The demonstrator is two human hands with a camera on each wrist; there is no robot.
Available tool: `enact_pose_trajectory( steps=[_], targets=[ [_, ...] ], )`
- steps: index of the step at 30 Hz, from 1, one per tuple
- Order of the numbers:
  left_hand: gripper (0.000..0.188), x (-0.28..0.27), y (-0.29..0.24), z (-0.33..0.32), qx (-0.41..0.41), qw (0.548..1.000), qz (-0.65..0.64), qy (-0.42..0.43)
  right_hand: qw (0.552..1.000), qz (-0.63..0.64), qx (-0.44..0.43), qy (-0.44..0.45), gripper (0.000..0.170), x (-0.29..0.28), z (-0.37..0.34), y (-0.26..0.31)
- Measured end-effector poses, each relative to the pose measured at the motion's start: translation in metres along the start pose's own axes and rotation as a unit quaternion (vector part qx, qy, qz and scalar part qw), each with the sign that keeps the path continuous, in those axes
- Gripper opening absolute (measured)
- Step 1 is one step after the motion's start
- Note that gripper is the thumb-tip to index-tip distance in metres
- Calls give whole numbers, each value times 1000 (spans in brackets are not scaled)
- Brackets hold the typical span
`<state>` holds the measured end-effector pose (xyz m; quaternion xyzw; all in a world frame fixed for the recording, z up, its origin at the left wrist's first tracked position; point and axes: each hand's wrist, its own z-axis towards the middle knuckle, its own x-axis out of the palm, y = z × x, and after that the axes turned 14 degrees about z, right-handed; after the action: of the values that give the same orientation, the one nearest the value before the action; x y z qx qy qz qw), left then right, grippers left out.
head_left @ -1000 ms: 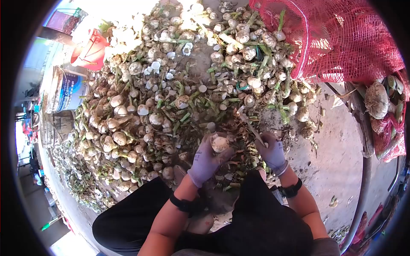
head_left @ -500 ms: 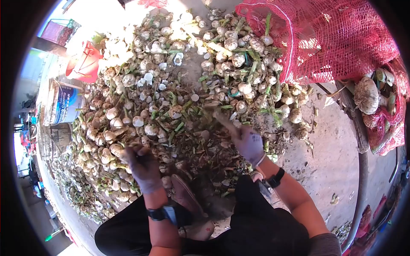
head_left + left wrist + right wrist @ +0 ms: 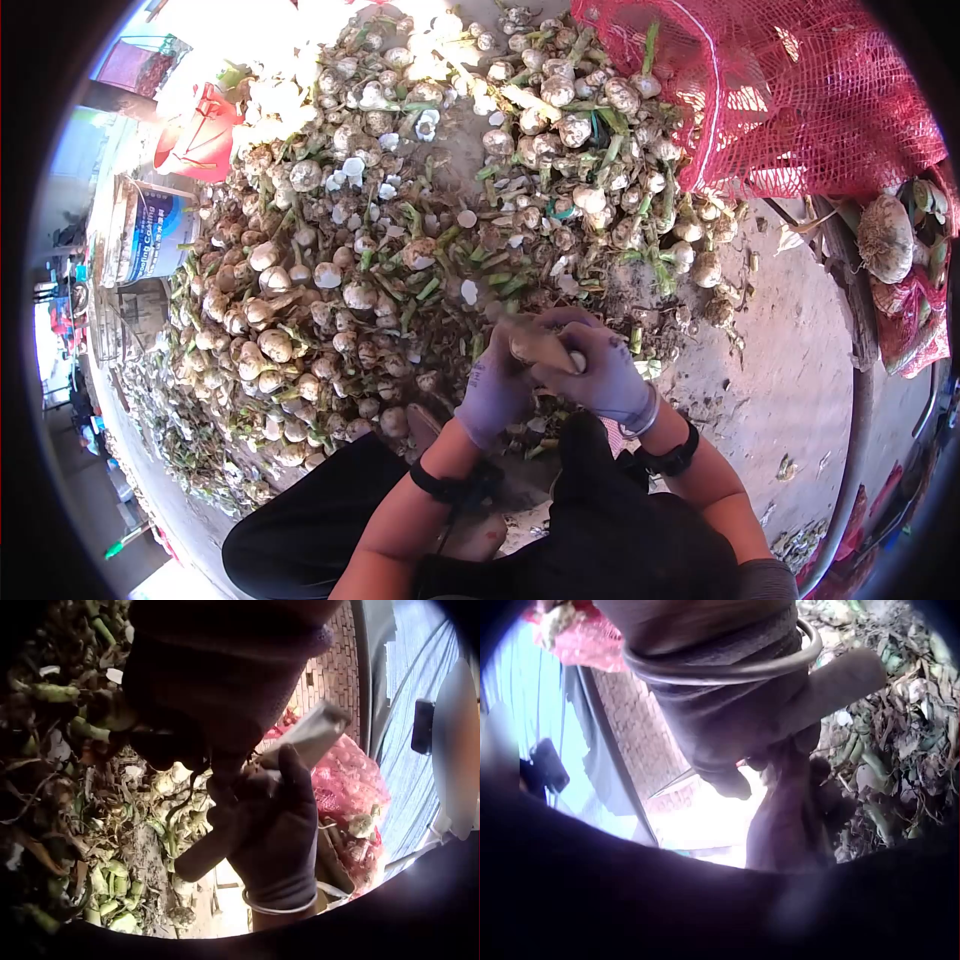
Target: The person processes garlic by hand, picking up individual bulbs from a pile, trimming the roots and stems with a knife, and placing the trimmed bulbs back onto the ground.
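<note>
My two gloved hands meet low in front of me, over the near edge of a heap of garlic bulbs. The right hand grips a knife, whose broad pale blade shows beyond the thumb in the left wrist view. Close against it, the left hand has its fingers curled around a garlic bulb, which the hands mostly hide. Cut stems and dry peelings lie beneath the hands.
A large red mesh sack spreads at the upper right, with big bulbs beside it. On the left stand a red bucket and a blue-labelled paint bucket. My knees flank the work area.
The left hand let go of a trimmed bulb, reached left to the heap, then came back to the middle. The right hand, still with the knife, moved in against it.
</note>
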<state>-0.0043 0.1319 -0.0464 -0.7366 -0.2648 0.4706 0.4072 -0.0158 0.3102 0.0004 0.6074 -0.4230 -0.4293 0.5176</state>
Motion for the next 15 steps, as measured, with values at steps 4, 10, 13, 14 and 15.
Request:
enact_pose_trajectory(
  steps=[4, 10, 13, 14, 15],
  targets=[
    [55, -8, -4, -8, -25, 987, -161, -6, 997, -72, 19, -22, 32, -20, -12, -1],
    [63, -13, -26, -19, -125, 875, -462, 74, 952, -290, -61, 74, 43, -3, -18, 15],
    [61, -16, -27, -24, -126, 877, -458, 77, 960, -264, -38, 82, 42, -1, -18, 21],
    [58, -17, -27, -26, -128, 882, -447, 76, 963, -251, -18, 95, 41, 0, -19, 23],
    [58, -17, -21, -28, -129, 882, -446, 77, 964, -250, -17, 94, 41, -1, -20, 22]
  ],
)
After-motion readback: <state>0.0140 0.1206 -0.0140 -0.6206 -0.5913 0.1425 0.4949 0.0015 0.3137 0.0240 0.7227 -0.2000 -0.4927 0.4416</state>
